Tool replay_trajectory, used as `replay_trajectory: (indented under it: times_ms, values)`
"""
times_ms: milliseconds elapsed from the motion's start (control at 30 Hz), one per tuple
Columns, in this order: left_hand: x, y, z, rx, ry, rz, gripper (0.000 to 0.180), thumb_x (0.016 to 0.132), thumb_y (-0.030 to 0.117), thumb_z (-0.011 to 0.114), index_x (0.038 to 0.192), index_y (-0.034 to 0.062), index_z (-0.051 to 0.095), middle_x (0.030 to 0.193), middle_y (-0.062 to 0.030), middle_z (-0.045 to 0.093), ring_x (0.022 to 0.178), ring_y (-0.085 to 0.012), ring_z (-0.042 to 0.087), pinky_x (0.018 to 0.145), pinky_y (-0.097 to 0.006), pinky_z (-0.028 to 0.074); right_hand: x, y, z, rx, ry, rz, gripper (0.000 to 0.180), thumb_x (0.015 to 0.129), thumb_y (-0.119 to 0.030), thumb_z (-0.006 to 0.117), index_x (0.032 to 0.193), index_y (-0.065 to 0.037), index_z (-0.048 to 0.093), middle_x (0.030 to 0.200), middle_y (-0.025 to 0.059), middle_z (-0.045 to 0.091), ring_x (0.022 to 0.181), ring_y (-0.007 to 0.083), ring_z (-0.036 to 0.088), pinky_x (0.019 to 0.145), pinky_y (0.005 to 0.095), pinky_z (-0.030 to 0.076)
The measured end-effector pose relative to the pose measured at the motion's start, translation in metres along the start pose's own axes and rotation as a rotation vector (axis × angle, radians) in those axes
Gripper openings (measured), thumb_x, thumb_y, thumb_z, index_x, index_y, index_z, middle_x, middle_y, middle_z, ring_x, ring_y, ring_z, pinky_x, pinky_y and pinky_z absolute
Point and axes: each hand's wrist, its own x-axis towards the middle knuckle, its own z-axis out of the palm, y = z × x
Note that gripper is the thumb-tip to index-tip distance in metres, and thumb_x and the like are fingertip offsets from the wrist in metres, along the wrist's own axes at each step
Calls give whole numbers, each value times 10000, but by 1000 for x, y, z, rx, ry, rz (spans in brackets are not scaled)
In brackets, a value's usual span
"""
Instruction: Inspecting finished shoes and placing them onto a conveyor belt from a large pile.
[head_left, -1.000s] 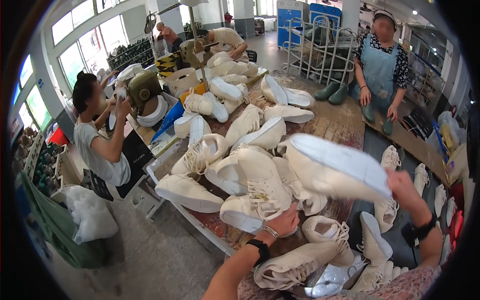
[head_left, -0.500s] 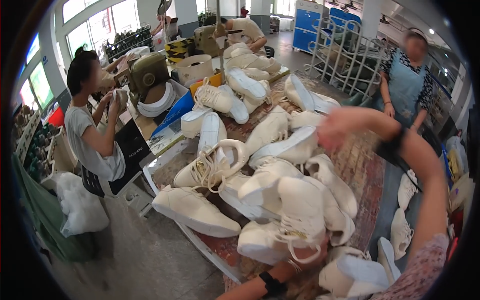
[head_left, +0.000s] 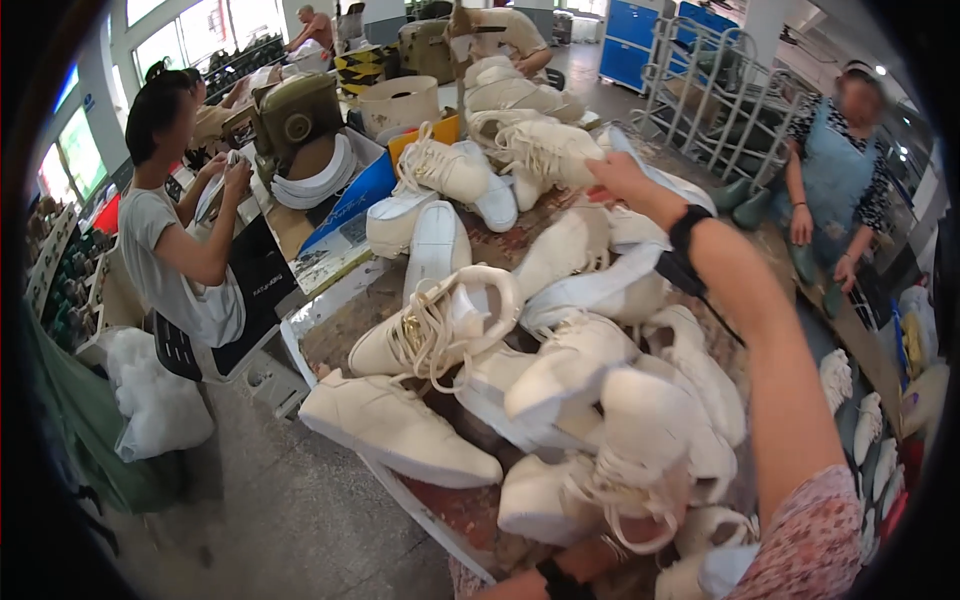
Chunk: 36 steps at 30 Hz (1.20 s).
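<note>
From the head view, my right grip [head_left: 628,182] stretched across the crowded worktop [head_left: 335,345], fingers closed on the toe end of a laced cream shoe [head_left: 545,148] at the far part of the heap. A black wristband [head_left: 688,228] circled that wrist, above my pink patterned sleeve [head_left: 815,540]. My left grip [head_left: 676,492] was low in the foreground, mostly hidden behind a front shoe [head_left: 645,420] whose lace hung in a loose loop; I could not tell whether it was gripping. Between my two grips, cream shoes lay jumbled, among them an upturned shoe [head_left: 437,240] showing its pale blue sole. One side-lying shoe [head_left: 395,425] rested along the worktop's pale left edge. To my left, a seated co-worker [head_left: 190,250] in a light shirt raised both hands beside an olive-green machine [head_left: 295,115]. At right, a co-worker in a blue apron [head_left: 835,165] stood at a worktop, hands by green footwear [head_left: 805,265], near a white metal rack [head_left: 710,95].
</note>
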Motion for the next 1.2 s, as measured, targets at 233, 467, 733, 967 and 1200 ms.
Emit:
replay_trajectory:
  times_ms: [233,467,733,967,1200]
  values:
    - [6,-20,43,230,426,389,376,810,155,582,1120,-55,555,804,-204,647,717,-324,655,713,-416,540,-352,-19,-161,457,108,177,396,963,-277,496,1148,71,541,907,136,640,743,202,650,645,315,567]
    - [7,17,13,634,372,96,356,715,191,656,1045,82,578,677,-76,628,584,-285,606,550,-439,480,-686,-23,-198,491,361,412,401,974,-325,429,1039,49,558,785,102,641,576,162,627,481,276,524]
    - [5,31,11,839,404,190,113,738,196,617,782,95,638,1097,-11,600,837,-307,538,747,-411,478,-790,-1,-165,785,486,312,422,974,-368,423,1041,30,546,722,97,608,559,160,588,444,282,471]
    - [12,21,-12,383,-1,146,270,750,255,623,985,130,671,1172,-82,564,987,-324,514,876,-421,434,-713,19,-158,862,127,151,436,975,-359,437,991,53,578,742,114,633,590,155,619,486,274,504]
    - [11,45,-6,378,-107,-345,406,804,330,579,1134,94,601,1164,-178,568,1023,-413,530,868,-461,472,-588,86,-156,589,97,369,417,958,-357,499,1133,13,582,888,124,653,656,195,652,554,299,573]
